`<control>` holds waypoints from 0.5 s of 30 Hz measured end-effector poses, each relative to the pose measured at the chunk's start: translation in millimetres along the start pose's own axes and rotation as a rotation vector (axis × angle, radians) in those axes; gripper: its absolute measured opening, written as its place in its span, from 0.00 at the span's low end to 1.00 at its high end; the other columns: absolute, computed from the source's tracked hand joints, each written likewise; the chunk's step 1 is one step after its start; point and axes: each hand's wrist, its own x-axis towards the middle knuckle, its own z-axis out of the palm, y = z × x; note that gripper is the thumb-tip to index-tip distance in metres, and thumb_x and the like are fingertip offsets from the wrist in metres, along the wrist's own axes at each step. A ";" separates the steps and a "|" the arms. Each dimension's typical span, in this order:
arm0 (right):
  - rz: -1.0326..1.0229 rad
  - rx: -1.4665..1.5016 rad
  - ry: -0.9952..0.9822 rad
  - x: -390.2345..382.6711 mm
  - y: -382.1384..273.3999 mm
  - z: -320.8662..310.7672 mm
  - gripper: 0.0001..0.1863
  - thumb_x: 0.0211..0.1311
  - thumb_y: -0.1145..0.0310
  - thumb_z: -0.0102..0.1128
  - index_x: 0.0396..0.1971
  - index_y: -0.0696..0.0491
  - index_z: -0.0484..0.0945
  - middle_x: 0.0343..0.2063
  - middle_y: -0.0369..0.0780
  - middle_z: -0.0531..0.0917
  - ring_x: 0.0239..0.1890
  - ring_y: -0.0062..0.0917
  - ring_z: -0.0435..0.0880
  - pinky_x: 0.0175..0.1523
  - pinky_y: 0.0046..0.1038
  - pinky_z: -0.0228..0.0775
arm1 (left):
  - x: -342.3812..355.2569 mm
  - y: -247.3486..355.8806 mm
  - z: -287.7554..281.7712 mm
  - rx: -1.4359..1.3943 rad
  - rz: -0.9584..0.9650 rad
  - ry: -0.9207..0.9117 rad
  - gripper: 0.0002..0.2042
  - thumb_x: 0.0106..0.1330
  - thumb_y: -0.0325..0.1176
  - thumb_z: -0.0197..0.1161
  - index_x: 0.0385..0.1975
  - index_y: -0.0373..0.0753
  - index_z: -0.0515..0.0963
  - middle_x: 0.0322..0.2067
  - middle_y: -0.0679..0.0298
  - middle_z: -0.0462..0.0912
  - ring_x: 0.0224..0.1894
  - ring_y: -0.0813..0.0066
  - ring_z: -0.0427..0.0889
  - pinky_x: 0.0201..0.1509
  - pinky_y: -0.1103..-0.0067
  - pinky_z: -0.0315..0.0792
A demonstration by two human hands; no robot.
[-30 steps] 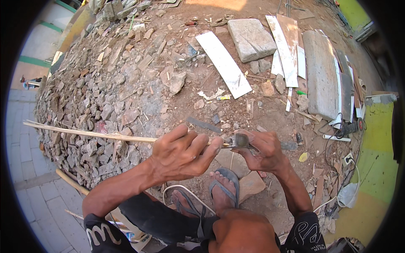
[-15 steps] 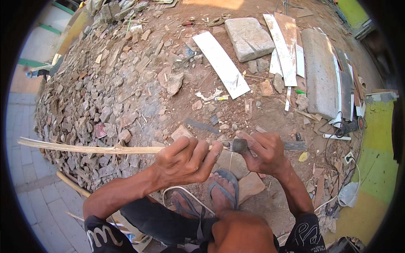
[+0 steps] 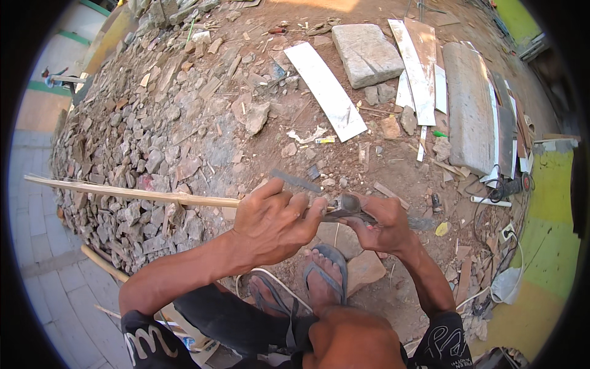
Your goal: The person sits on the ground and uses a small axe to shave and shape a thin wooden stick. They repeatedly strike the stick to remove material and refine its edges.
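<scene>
My left hand (image 3: 276, 221) is closed around a long pale strip of split bamboo (image 3: 141, 194), which reaches far out to the left with frayed fibres at its far end. My right hand (image 3: 384, 224) grips a dark metal tool with a blocky end (image 3: 348, 204); its exact kind is hard to make out. This blocky end lies against the strip's short end, close to my left fingertips. Beyond my right hand a flat grey length (image 3: 422, 223) shows, roughly in line with the tool; whether it belongs to it I cannot tell. My fingers hide the contact.
Broken rubble (image 3: 123, 147) is heaped at the left. Ahead lie a white board (image 3: 326, 92), a stone block (image 3: 367, 55) and stacked planks (image 3: 418, 67). A power tool (image 3: 513, 183) and a white cable (image 3: 522, 258) are at the right. My sandalled feet (image 3: 326, 270) are below my hands.
The strip has tilted, its far left end rising. My right hand has turned, tipping the metal tool, and has shifted slightly left. Both hands keep their hold.
</scene>
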 end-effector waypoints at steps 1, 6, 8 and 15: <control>0.031 0.026 -0.012 0.0 0.4 0.5 0.23 0.50 0.74 0.78 0.49 0.59 0.86 0.30 0.46 0.89 0.25 0.36 0.87 0.29 0.31 0.75 | 3.5 -4.1 1.4 -0.039 -0.014 -0.030 0.20 0.52 0.32 0.66 0.47 0.40 0.83 0.27 0.68 0.82 0.26 0.72 0.85 0.37 0.74 0.67; 0.169 0.161 -0.059 -3.4 -0.3 11.3 0.21 0.51 0.74 0.79 0.47 0.60 0.87 0.27 0.45 0.88 0.22 0.30 0.85 0.29 0.30 0.73 | 15.6 -10.7 -1.9 -0.076 -0.028 -0.232 0.13 0.50 0.33 0.67 0.37 0.47 0.84 0.22 0.68 0.82 0.23 0.69 0.85 0.39 0.71 0.69; 0.203 0.169 -0.093 -1.5 -3.4 10.1 0.20 0.51 0.73 0.79 0.46 0.60 0.87 0.25 0.44 0.87 0.21 0.26 0.83 0.29 0.28 0.72 | 15.8 -12.1 -1.3 -0.115 -0.046 -0.243 0.10 0.50 0.33 0.67 0.33 0.48 0.84 0.20 0.66 0.82 0.22 0.68 0.84 0.39 0.71 0.69; 0.252 0.240 -0.135 -5.9 -3.0 15.7 0.19 0.51 0.73 0.81 0.43 0.61 0.86 0.24 0.42 0.86 0.20 0.21 0.81 0.27 0.26 0.69 | 18.2 -10.0 -4.3 -0.227 -0.141 -0.206 0.03 0.53 0.33 0.65 0.21 0.45 0.84 0.17 0.59 0.83 0.23 0.61 0.85 0.40 0.69 0.74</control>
